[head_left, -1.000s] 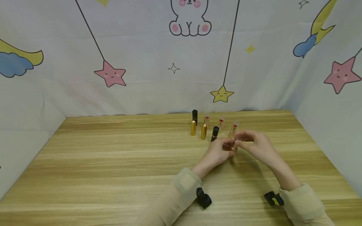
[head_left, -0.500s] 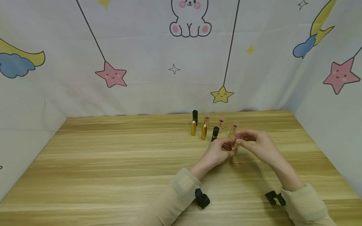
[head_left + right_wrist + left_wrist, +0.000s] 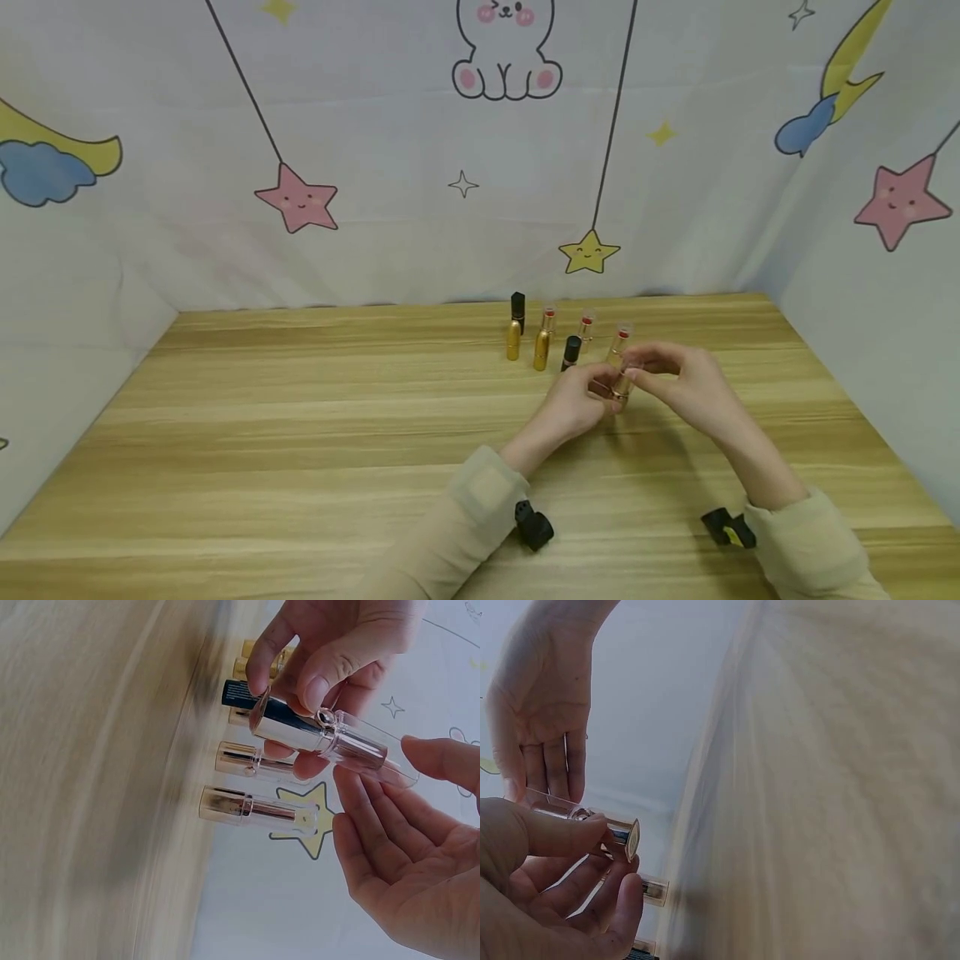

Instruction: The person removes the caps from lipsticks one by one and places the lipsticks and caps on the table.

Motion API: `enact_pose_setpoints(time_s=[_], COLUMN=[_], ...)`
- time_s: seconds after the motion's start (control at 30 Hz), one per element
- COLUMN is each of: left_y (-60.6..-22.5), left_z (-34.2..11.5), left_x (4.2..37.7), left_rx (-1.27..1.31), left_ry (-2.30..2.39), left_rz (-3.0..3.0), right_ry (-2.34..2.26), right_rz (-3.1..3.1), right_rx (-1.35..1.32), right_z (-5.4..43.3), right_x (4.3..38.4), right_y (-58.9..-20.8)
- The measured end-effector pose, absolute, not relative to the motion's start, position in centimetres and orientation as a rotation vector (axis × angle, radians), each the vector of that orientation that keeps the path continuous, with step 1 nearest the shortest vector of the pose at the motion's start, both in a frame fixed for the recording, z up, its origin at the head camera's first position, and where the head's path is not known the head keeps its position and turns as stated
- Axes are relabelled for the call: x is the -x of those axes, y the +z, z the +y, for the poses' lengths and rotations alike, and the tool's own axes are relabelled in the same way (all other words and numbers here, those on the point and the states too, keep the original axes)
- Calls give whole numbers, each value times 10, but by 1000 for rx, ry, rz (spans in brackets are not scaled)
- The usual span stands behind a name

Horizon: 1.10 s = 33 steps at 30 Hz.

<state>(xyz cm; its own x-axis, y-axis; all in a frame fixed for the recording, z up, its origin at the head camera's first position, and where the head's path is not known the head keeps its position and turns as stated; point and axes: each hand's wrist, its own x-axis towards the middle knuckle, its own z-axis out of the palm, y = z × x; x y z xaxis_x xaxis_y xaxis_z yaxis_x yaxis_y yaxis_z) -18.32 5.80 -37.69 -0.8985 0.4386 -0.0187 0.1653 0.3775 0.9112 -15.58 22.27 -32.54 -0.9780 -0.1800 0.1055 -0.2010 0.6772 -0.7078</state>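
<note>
A lipstick [image 3: 291, 729] with a shiny gold base and a clear cap [image 3: 397, 766] is between both hands, raised off the table and tilted. My left hand [image 3: 573, 403] grips the gold base with thumb and fingers. At the other end my right hand [image 3: 688, 382] pinches the clear cap between thumb and fingertips. The cap still surrounds the gold inner tube; whether it has slid at all I cannot tell. Just beyond the hands stands another clear-capped lipstick [image 3: 619, 343] with a red tip. Left of it is a black lipstick tube [image 3: 572, 350], partly hidden by my left hand.
Two gold lipstick tubes [image 3: 513, 342] stand upright further left, with a taller black tube [image 3: 517, 307] behind. Two more clear-capped lipsticks [image 3: 587, 325] stand at the back. A patterned cloth [image 3: 375, 242] hangs behind the wooden table [image 3: 300, 433].
Both hands stay nearly in place around the lipstick, which has shifted and tilted only slightly. The standing lipsticks have not moved; the head view drifts a little.
</note>
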Motion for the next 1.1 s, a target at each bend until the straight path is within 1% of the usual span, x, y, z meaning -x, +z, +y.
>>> enact_pose_setpoints(time_s=[0.47,1.1], left_y=[-374,-379], left_z=[51,29], left_x=[183,176], left_rx=[-552,-538], left_ry=[1525,1447], left_rz=[2379,2435], right_ry=[1223,1271], right_rz=[-2847,-2836], right_rx=[-296,-304], right_z=[218,211], right_x=[153,146], right_y=[-319,-315])
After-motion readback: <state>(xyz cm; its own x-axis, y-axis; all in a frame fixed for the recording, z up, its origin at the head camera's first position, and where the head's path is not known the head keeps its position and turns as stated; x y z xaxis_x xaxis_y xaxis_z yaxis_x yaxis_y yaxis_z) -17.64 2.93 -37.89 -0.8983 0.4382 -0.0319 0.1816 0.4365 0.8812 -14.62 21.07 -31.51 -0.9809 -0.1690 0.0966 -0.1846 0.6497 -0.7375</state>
